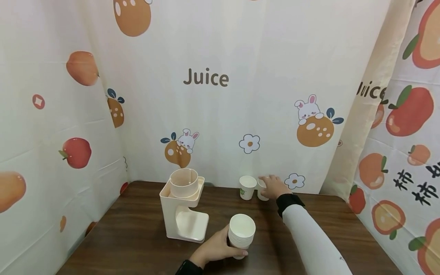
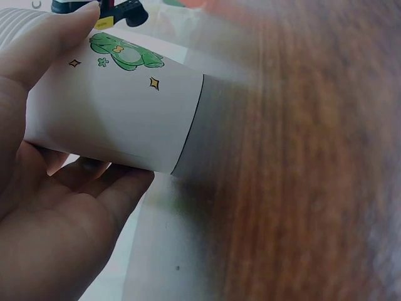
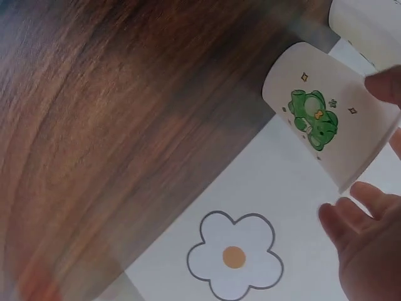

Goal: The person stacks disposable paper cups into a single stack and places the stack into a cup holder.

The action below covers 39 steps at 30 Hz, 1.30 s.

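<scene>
Left hand [image 1: 214,248] is wrapped round the cup stack [image 1: 241,233]; right hand [image 1: 273,187] pinches a single cup [image 1: 262,190] beside another cup [image 1: 247,187]. Better keep it upright, grip gently.

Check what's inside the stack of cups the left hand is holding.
The top cup of the stack of cups, held by the left hand, shows only a bare white interior in the head view. Cups nested beneath are covered, so their insides cannot be seen.
</scene>
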Available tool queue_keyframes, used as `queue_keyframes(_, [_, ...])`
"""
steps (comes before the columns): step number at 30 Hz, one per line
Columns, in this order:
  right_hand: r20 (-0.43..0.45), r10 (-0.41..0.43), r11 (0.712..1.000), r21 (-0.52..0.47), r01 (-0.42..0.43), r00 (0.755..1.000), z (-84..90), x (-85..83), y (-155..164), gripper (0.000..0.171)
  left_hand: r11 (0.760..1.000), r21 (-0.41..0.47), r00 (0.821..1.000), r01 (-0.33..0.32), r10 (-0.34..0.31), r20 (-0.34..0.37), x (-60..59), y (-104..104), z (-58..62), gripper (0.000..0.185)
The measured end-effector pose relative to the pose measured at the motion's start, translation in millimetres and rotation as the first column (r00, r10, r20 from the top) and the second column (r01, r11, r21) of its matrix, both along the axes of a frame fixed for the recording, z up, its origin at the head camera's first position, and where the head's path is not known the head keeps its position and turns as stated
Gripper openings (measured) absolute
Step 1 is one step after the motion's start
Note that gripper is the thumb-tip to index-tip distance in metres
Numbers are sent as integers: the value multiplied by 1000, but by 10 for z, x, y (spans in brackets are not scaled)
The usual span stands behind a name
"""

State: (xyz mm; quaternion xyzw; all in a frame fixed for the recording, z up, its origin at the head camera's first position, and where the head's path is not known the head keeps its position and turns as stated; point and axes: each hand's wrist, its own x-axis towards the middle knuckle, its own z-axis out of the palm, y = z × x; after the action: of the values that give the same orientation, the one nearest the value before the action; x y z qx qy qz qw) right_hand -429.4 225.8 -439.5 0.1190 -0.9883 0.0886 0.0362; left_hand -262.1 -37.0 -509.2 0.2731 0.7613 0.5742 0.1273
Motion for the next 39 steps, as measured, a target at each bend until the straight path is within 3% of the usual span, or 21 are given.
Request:
queue_keyframes(17, [70, -1, 998, -61, 5, 998, 99, 120, -23, 43, 1000, 3, 1000, -3, 3, 0, 17, -1, 9, 80])
queue_keyframes(24, [49, 38, 996, -81, -34, 998, 113, 213, 26, 42, 1000, -16, 1000, -17, 17, -6, 20, 4, 18, 80])
queue_keyframes(39, [16, -19, 996, -90, 21, 1000, 29, 396, 12, 44, 1000, -18, 1000, -12, 12, -11, 16, 11, 14, 81])
